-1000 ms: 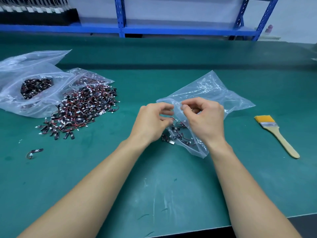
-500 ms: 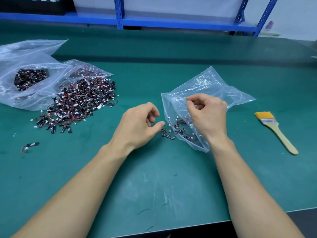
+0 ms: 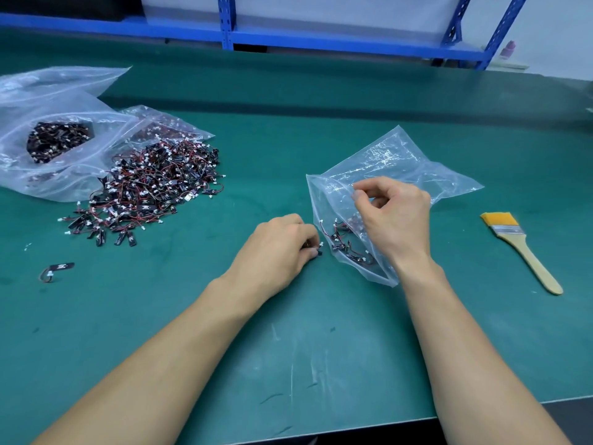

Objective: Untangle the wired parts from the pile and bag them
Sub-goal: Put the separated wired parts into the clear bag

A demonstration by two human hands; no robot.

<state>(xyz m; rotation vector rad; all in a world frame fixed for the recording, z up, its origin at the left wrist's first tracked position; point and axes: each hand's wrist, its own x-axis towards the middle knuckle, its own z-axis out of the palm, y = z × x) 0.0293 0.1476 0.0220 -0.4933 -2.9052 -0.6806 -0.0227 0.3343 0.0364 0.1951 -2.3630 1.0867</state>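
A clear plastic bag (image 3: 394,162) lies at the middle of the green mat, with a few wired parts (image 3: 348,248) inside its near corner. My right hand (image 3: 393,213) pinches the bag's open edge and holds it up. My left hand (image 3: 279,245) rests on the mat just left of the bag's mouth, its fingertips curled round a small black wired part (image 3: 317,251). A tangled pile of black parts with red wires (image 3: 147,191) sits at the left.
A large clear bag (image 3: 48,123) with more parts lies at the far left, partly over the pile. One loose part (image 3: 57,269) lies alone near the left edge. A yellow-bristled brush (image 3: 519,248) lies right. Blue shelving (image 3: 321,40) runs behind the table.
My left hand let go of the bag's edge, dropped down to the mat and closed on a part lying outside the bag. My right hand kept hold of the bag.
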